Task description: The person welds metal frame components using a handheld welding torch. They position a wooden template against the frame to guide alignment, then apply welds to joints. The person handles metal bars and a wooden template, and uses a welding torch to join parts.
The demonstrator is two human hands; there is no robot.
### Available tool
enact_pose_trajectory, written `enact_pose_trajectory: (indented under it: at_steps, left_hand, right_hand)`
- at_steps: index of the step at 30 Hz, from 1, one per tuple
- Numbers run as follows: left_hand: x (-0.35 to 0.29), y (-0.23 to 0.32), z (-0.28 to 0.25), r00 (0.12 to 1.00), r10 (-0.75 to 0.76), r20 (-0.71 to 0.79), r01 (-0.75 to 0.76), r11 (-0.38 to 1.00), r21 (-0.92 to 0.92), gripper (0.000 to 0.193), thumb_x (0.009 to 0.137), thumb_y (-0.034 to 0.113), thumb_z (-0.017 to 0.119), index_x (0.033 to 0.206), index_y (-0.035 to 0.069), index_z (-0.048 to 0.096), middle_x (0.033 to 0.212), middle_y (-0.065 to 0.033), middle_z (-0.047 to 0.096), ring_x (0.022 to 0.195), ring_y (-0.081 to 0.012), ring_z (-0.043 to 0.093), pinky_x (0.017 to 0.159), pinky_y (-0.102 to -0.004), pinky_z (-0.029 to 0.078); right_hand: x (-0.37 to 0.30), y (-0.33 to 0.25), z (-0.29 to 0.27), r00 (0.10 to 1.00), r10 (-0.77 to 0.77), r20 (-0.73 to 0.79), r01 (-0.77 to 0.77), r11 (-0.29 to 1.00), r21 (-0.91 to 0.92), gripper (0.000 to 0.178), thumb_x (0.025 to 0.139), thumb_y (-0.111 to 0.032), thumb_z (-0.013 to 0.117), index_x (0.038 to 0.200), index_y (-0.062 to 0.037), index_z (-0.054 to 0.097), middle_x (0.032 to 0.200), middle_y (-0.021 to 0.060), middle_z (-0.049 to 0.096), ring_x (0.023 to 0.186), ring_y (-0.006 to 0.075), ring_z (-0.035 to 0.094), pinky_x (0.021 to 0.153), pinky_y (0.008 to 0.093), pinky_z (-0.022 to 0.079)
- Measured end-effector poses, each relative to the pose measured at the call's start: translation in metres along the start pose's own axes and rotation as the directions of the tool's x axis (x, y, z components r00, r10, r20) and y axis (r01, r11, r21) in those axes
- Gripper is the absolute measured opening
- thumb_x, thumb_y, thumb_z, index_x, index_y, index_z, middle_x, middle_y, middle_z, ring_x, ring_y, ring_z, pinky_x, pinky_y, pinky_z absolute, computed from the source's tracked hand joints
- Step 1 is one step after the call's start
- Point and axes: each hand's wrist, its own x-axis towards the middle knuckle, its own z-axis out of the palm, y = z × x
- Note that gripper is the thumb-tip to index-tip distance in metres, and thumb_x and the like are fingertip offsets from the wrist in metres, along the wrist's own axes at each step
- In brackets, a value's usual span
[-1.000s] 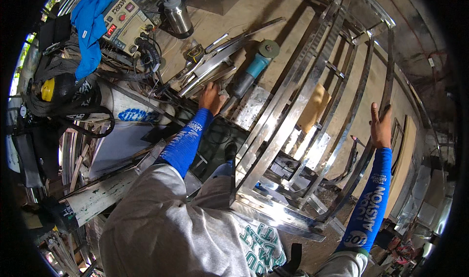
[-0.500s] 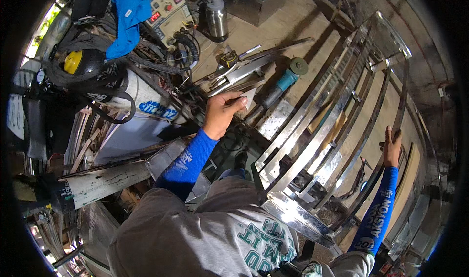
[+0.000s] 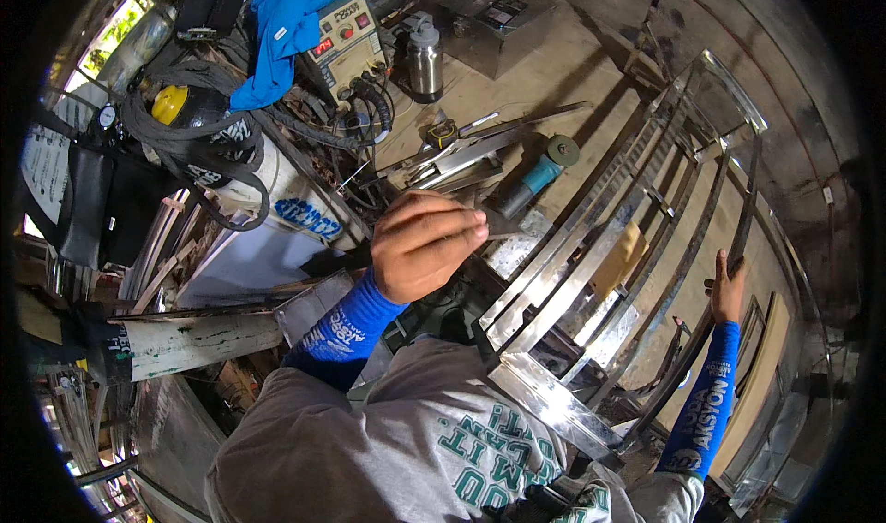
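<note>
My left hand [image 3: 429,246] is closed, its fingertips pinching a small thin grey flat piece [image 3: 500,226] whose material I cannot make out. The piece is near the left side of a shiny metal frame [image 3: 563,315] with several long bars. Across the frame, my right hand [image 3: 727,291] holds the outer bar on the far right, its fingers partly hidden. Just beyond my left hand lies a teal angle grinder [image 3: 535,180] with a round disc.
Metal strips [image 3: 466,157] and a tape measure [image 3: 441,135] lie beyond my left hand. Farther back stand a steel bottle [image 3: 425,62] and a welding machine [image 3: 343,48] with a blue cloth [image 3: 286,29]. Left is a gas cylinder [image 3: 286,191] with coiled hoses.
My left hand has turned back-up and come closer, still holding the flat piece, which now points toward the frame. My right hand stays on the outer bar. The view has shifted slightly.
</note>
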Motion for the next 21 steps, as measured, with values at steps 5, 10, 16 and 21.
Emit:
enact_pose_trajectory:
  at_steps: [5, 10, 16, 21]
  left_hand:
    - [0.016, 0.007, -0.007, 0.962, 0.233, 0.139, -0.235, 0.972, -0.004, 0.025, 0.076, 0.002, 0.085, 0.098, 0.01, 0.077, 0.106, -0.0042, 0.076, 0.098, -0.024, 0.073, 0.085, -0.0415, 0.057]
    - [0.023, 0.013, 0.007, 0.97, 0.225, 0.092, -0.216, 0.972, -0.092, 0.026, 0.078, 0.006, 0.085, 0.102, 0.013, 0.076, 0.108, -0.0024, 0.076, 0.097, -0.0221, 0.073, 0.086, -0.0389, 0.057]
    - [0.004, 0.036, 0.049, 0.961, -0.263, 0.08, 0.255, 0.741, -0.621, 0.028, 0.08, -0.011, 0.081, 0.103, 0.002, 0.071, 0.102, -0.0158, 0.075, 0.092, -0.0259, 0.074, 0.081, -0.0368, 0.059]
    - [-0.02, 0.055, 0.058, 0.796, -0.566, 0.215, 0.524, 0.465, -0.714, 0.019, 0.089, -0.006, 0.077, 0.106, -0.002, 0.071, 0.102, -0.0141, 0.075, 0.092, -0.0171, 0.07, 0.081, -0.0284, 0.055]
  right_hand:
    - [-0.002, -0.003, -0.001, 0.999, -0.015, -0.032, 0.015, 1.0, -0.01, 0.091, 0.099, -0.061, 0.062, 0.155, 0.0056, 0.035, 0.133, 0.0276, 0.063, 0.08, 0.0235, 0.072, 0.067, 0.0349, 0.058]
    - [0.0, 0.0, -0.001, 1.0, 0.007, 0.026, -0.008, 0.998, 0.054, 0.087, 0.099, -0.058, 0.062, 0.156, 0.0026, 0.034, 0.134, 0.0258, 0.062, 0.081, 0.0235, 0.071, 0.067, 0.0358, 0.058]
    - [-0.003, 0.018, 0.004, 0.985, -0.1, -0.141, 0.106, 0.994, 0.037, 0.081, 0.098, -0.042, 0.072, 0.154, 0.0016, 0.034, 0.116, 0.0198, 0.067, 0.072, 0.0197, 0.068, 0.063, 0.0338, 0.056]
    - [-0.013, -0.015, 0.003, 1.0, -0.004, -0.004, 0.004, 0.997, 0.083, 0.079, 0.095, -0.026, 0.075, 0.154, 0.0025, 0.032, 0.106, 0.0181, 0.069, 0.071, 0.0198, 0.069, 0.063, 0.0336, 0.056]
